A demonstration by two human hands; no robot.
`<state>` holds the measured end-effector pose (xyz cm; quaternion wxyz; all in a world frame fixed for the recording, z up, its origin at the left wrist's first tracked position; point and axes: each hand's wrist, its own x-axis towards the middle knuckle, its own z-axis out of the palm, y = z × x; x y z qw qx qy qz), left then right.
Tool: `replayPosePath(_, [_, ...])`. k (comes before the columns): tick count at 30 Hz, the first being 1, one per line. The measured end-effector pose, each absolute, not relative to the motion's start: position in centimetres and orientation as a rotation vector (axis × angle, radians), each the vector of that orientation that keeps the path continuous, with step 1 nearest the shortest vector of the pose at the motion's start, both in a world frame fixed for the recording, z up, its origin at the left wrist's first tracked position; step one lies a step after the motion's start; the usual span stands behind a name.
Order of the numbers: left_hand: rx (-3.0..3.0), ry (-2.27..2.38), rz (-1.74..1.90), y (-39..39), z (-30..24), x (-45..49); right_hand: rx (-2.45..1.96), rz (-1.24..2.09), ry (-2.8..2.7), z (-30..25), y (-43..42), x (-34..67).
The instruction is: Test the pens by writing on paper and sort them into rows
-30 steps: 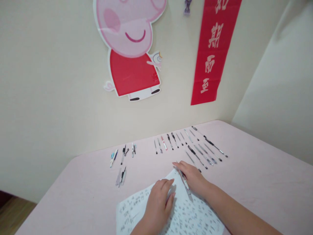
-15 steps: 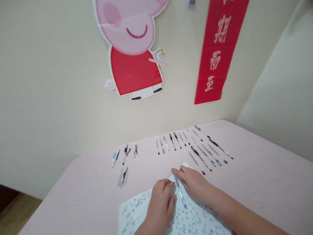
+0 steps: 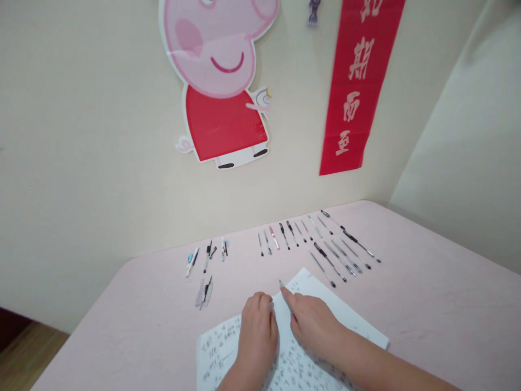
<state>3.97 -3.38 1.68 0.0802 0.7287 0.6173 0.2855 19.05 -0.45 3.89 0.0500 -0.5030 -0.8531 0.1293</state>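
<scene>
A sheaf of handwritten white paper (image 3: 303,353) lies on the table under both of my hands. My right hand (image 3: 315,323) is closed, with a slim pen (image 3: 280,283) in it; only the grey pointed end shows past the index fingertip. Just to its left, my left hand (image 3: 258,331) rests on the paper with its fingers curled. A small pale piece (image 3: 271,307) shows at those fingertips, too little of it to name. The two hands are a small gap apart.
Several pens (image 3: 329,260) lie in rows beyond the paper at the right. Further left are taken-apart pens and caps (image 3: 207,255), with another small group (image 3: 205,293) nearer me. The pink tabletop (image 3: 134,320) meets a wall with a pig cutout (image 3: 226,122) and a red banner (image 3: 350,103).
The clear pen that lay slanting between my hands no longer shows along its length. My right hand has turned and moved slightly down, and my left fingers have curled in. The view has shifted slightly.
</scene>
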Motion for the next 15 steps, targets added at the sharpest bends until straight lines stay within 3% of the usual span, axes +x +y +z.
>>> replayPosePath(15, [2.266, 1.79, 0.492, -3.8, 3.0, 3.6, -1.876, 0.07, -2.403, 3.9, 5.2, 23.3])
